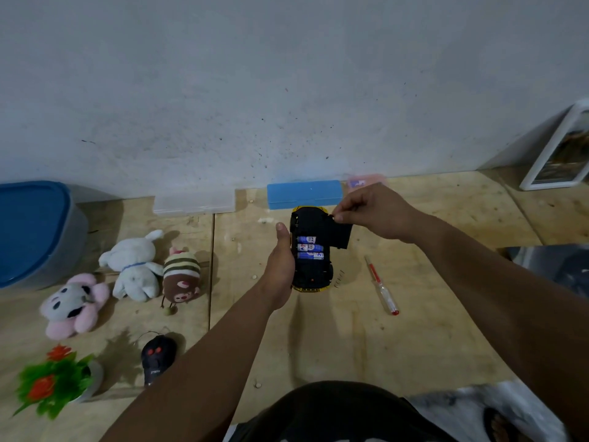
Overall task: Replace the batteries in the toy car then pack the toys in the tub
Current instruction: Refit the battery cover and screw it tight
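Nearest the camera on the wooden floor [318, 346] lie a small potted plastic plant with orange flowers [54, 386] and a black remote control with red buttons [156, 358], both at the left. Farther out sit three soft toys side by side: a pink and grey plush [73, 301], a white plush rabbit [135, 266] and a brown striped plush [181, 274]. A red-tipped clear-handled screwdriver [381, 287] lies to the right of the yellow and black toy car [310, 250], which is held upside down above the floor with three blue batteries [309, 247] seated in its open compartment. The left hand [280, 266] grips the car's side, fingers wrapped around it. The right hand [369, 212] pinches the black battery cover [341, 234] by its far corner, at the car's right edge. Beyond, along the wall, stand a blue-lidded plastic tub [35, 231], a clear flat case [194, 204] and a blue rectangular case [304, 194].
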